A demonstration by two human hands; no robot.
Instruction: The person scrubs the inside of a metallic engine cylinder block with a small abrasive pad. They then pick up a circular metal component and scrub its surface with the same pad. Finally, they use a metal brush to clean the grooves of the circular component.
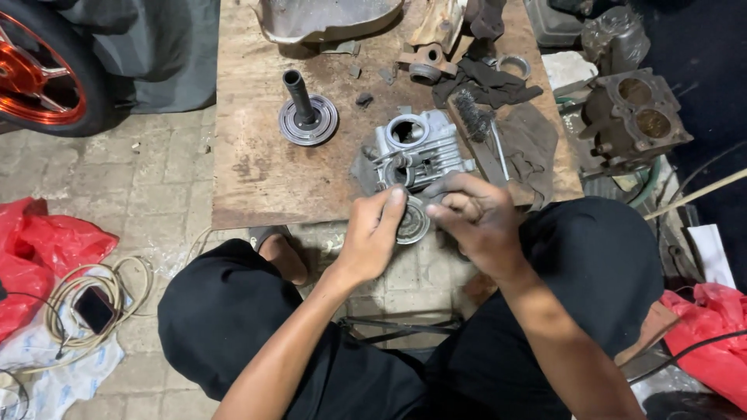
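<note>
left hand (pixel 372 233): grip pinching round metal part (pixel 412 222), half hidden | right hand (pixel 478 216): grip curled, contents unclear | cylinder head (pixel 424 148) on surface (pixel 257 155), partly covered

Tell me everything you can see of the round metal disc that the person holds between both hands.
The round metal disc looks like grey, dull steel with ringed grooves and a dark centre. It is held at the near edge of the wooden board, just below the silver engine part. The left hand grips its left side, thumb at the rim; the right hand covers its right edge. Its underside is hidden.
</note>
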